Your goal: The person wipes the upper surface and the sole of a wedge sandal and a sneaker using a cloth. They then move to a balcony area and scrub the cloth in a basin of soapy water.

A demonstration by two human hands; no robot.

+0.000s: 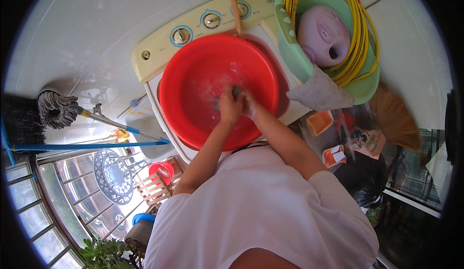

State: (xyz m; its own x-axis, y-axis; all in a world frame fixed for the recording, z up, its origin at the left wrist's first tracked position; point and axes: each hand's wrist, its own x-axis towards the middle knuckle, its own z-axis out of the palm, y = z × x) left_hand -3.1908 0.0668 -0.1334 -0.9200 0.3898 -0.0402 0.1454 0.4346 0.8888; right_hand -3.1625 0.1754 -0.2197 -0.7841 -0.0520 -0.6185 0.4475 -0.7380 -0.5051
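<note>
Before me a round red plastic basin (185,73) holds water with splashes and some foam. Both hands are low inside it, close together. My left hand (231,107) has its fingers curled around a small dark grey-green item, probably a wet cloth (237,91). From the other side my right hand (249,105) grips the same item; its fingers are partly hidden. A greyish bit of what may be the same cloth (216,104) shows left of my left hand, blurred by water.
The basin sits on a washing machine (159,55) with dials, below a tap with a hose (235,11). To the right, a green tub (290,51) holds a purple detergent jug (322,33) and coiled yellow hose (362,51); a grey cloth (322,91) drapes its rim. Mops (58,109) stand left.
</note>
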